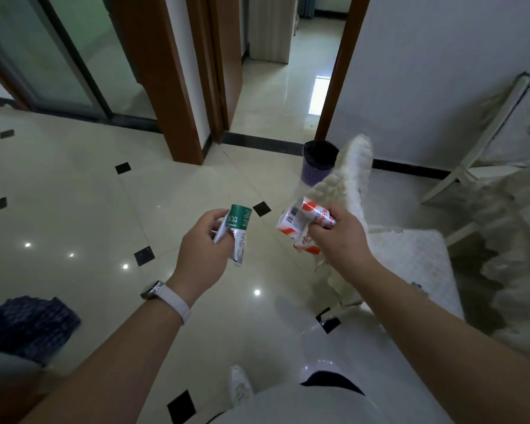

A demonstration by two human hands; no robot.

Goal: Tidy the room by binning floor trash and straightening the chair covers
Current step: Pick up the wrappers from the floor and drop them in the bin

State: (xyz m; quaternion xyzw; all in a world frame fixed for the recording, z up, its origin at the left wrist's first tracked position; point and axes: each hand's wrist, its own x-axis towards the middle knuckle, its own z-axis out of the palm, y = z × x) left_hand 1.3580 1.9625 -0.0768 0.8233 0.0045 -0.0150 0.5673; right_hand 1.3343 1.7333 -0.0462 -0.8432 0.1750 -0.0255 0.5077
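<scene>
Above the tiled floor (pixel 74 194), mid-room: left hand (pixel 202 243), fingers curled round a green wrapper (pixel 240 220). Right hand (pixel 337 237), pinching a crumpled red-and-white wrapper (pixel 299 220). Purple bin (pixel 314 172), at the doorway edge, ahead of both hands; right hand judged nearer.

A home's living area: glossy cream floor tiles (pixel 74 194) with black diamond insets spread out beneath the fingers (pixel 317 229). Ahead of them, dark wooden door frames (pixel 169 87) open onto a second tiled room (pixel 288 96), with a frosted glass sliding door (pixel 74 56) far to their left. Just beyond the fingers stand a purple waste basket (pixel 317 168) and a dining chair (pixel 410 258) dressed in a white quilted cover (pixel 354 172).
</scene>
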